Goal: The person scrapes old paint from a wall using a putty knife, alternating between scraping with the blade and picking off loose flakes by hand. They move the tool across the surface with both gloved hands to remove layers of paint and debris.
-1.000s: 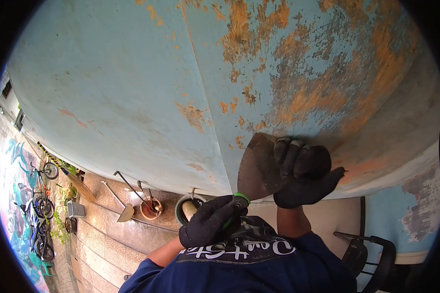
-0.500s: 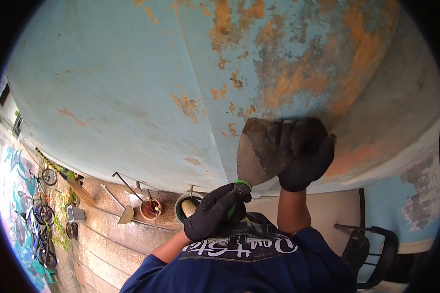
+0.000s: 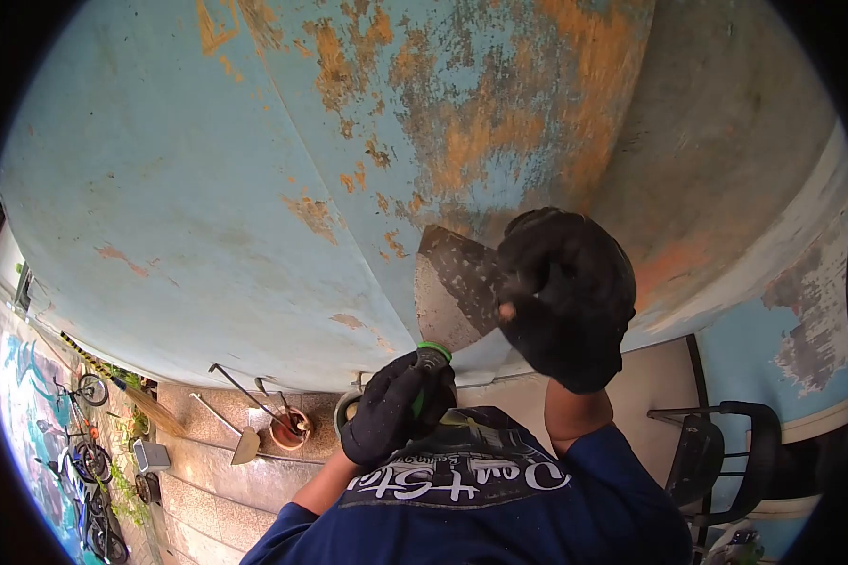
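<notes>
My left hand (image 3: 386, 407), in a black glove, is closed around the green-ringed handle of a putty knife (image 3: 452, 306). The wide blade points up, its metal smeared with dark and pale residue. My right hand (image 3: 570, 297), also black-gloved, is curled at the blade's right edge and overlaps it in view. A small skin-coloured spot shows at its fingertips; whether they grip the blade or something small is hidden. Behind both hands is a light-blue wall (image 3: 188, 207) with peeled orange and grey patches (image 3: 481, 141).
Lower left, a pot (image 3: 290, 428), a long-handled dustpan (image 3: 246, 446), a broom (image 3: 155, 411) and a grey bin (image 3: 151, 456) stand on the tiled floor (image 3: 198, 499). Bicycles (image 3: 89, 461) are further left. A black chair (image 3: 725, 461) is at lower right.
The view has shifted, so the wall patches appear further left. My right hand has turned and its fingers have curled in at the blade's edge. The left hand keeps its hold on the handle.
</notes>
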Available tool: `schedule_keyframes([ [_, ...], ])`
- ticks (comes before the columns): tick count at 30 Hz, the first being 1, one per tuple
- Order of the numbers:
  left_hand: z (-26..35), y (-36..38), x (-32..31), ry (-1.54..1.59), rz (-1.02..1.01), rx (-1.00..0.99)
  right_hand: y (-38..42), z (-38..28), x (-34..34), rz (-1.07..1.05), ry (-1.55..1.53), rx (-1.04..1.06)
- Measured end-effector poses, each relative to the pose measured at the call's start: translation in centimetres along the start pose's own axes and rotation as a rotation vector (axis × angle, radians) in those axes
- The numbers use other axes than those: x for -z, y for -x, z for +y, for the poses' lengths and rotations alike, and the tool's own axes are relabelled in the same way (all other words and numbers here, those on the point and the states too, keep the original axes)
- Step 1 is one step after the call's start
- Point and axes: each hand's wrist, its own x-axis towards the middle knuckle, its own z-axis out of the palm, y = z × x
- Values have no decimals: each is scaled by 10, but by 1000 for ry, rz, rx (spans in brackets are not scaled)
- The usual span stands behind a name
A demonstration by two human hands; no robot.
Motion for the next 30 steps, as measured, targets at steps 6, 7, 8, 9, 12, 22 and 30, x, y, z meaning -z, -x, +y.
schedule_keyframes([
  [6,-5,4,-9,-317,122,-186,10,-3,2,75,-185,245],
  [7,-5,6,-13,-357,192,-185,13,-4,5,93,-183,224],
  [8,-5,2,-18,-316,259,-223,17,-4,6,111,-182,201],
  [9,-8,1,-21,-307,243,-209,26,0,9,128,-182,182],
  [12,-3,-2,-19,-385,168,-187,40,9,12,171,-189,156],
  [22,-12,1,-27,-261,153,-103,58,30,16,292,-218,125],
  [30,5,-6,-18,-334,106,-55,67,44,19,396,-239,136],
])
